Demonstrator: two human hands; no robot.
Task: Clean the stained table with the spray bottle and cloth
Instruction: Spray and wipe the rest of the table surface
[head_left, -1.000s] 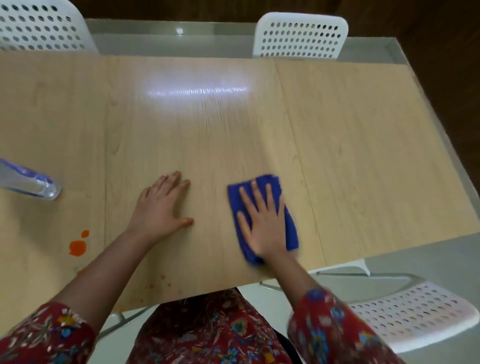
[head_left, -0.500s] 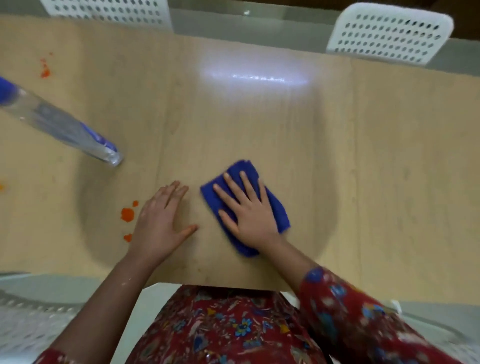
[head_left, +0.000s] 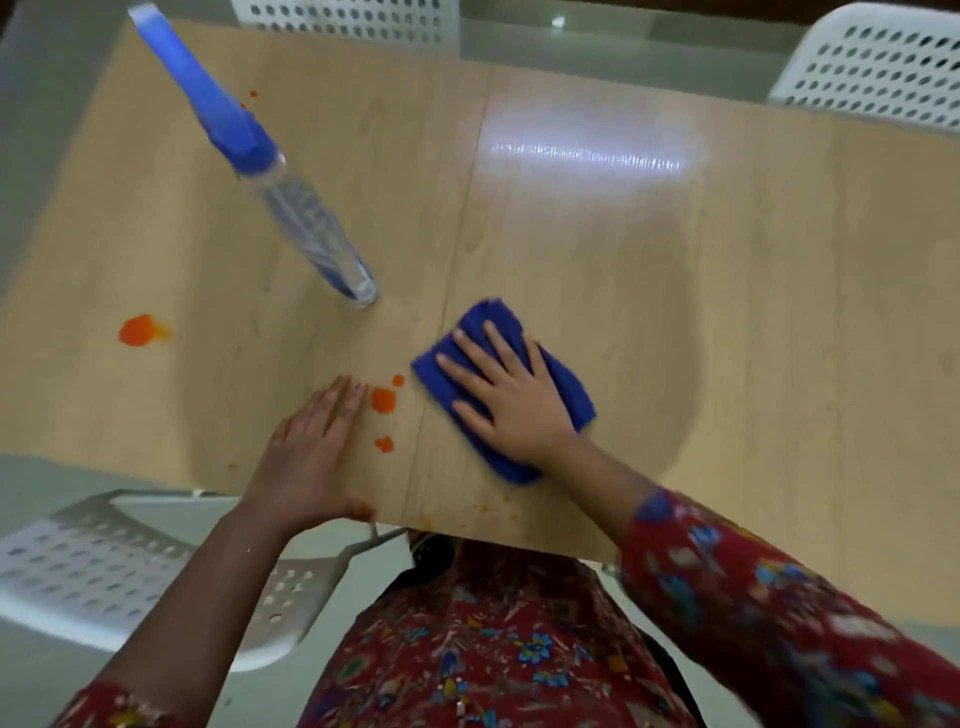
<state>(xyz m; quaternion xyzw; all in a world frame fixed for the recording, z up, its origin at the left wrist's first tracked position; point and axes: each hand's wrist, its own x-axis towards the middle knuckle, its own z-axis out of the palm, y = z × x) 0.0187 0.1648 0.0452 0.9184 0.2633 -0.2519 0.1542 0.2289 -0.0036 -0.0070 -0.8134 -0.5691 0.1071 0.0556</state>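
Note:
My right hand (head_left: 506, 397) presses flat, fingers spread, on a folded blue cloth (head_left: 563, 387) on the light wooden table (head_left: 727, 322). My left hand (head_left: 311, 452) rests flat on the table near its front edge, fingers straight. Between the two hands lie small orange stains (head_left: 383, 400), just left of the cloth and touching neither. A larger orange stain (head_left: 139, 330) sits further left. A clear spray bottle with a blue head (head_left: 270, 182) stands on the table behind my left hand, away from both hands.
White perforated chairs stand at the far side (head_left: 878, 67), at the back left (head_left: 343, 21) and at the near left (head_left: 104, 561). Tiny orange specks (head_left: 483, 508) dot the table's front edge. The floor is grey.
My right hand has slid the cloth leftwards across the table toward the orange stains. The view has swung left, bringing the whole spray bottle and more stains into sight.

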